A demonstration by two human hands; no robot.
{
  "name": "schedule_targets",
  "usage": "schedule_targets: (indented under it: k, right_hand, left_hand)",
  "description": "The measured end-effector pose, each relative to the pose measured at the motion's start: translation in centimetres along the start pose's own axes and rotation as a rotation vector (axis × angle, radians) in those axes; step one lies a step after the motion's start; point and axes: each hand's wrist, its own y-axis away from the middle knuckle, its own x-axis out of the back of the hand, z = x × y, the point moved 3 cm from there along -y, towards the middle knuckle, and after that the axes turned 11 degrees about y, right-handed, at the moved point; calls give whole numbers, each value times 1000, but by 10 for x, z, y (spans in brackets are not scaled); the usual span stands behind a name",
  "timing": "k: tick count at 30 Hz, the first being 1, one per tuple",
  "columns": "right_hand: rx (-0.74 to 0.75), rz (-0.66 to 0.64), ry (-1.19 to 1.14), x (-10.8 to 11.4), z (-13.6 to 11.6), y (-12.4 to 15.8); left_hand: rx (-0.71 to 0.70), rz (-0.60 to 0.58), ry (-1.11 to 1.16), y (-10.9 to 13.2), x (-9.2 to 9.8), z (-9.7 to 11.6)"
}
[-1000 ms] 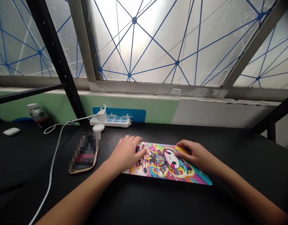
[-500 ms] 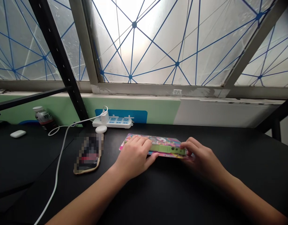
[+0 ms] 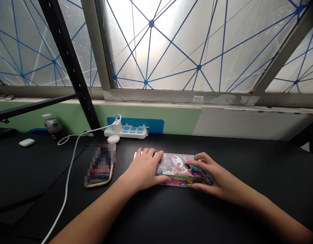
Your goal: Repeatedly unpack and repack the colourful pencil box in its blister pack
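Observation:
A flat, brightly printed cartoon box (image 3: 180,167) lies folded on the black table (image 3: 171,217), with a white flap showing at its left end. My left hand (image 3: 143,169) rests on the box's left end, fingers curled over the top and thumb against the near side. My right hand (image 3: 212,174) grips the right end, fingers on top and thumb at the front edge. Both hands press the box against the table.
A phone (image 3: 99,167) lies left of my left hand, with a white earbud case (image 3: 113,139) behind it. A white power strip (image 3: 129,130) and its cable (image 3: 70,169) run along the back. A bottle (image 3: 52,125) and a white case (image 3: 26,142) stand far left.
The printed sheet lay flat and wide a second ago. It was then tipped up and folded, and it now lies as a narrower, thicker box between both hands.

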Motion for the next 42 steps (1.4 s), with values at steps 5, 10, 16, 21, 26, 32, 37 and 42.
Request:
schedule_targets:
  k: [5, 10, 16, 21, 26, 32, 37, 42]
  right_hand:
    - [-169, 104, 36, 8, 23, -22]
    - [-188, -53, -34, 23, 31, -42]
    - [-166, 100, 93, 39, 22, -26]
    - [10, 430, 351, 39, 7, 2]
    - [142, 453, 553, 26, -18, 2]
    - [162, 409, 781, 10, -47, -3]
    - [191, 334, 717, 3, -50, -5]
    - [149, 294, 617, -4, -41, -9]
  left_hand:
    - [-7, 56, -36, 1, 1, 10]
    - [-70, 213, -149, 1, -2, 24]
    - [-211, 277, -124, 1, 15, 27]
    - [-216, 281, -132, 3, 36, 27]
    - [-181, 103, -225, 4, 29, 34]
    - [-159, 9, -270, 8, 28, 36]
    - [-132, 7, -181, 10, 31, 34]
    - [-172, -9, -103, 8, 26, 36]
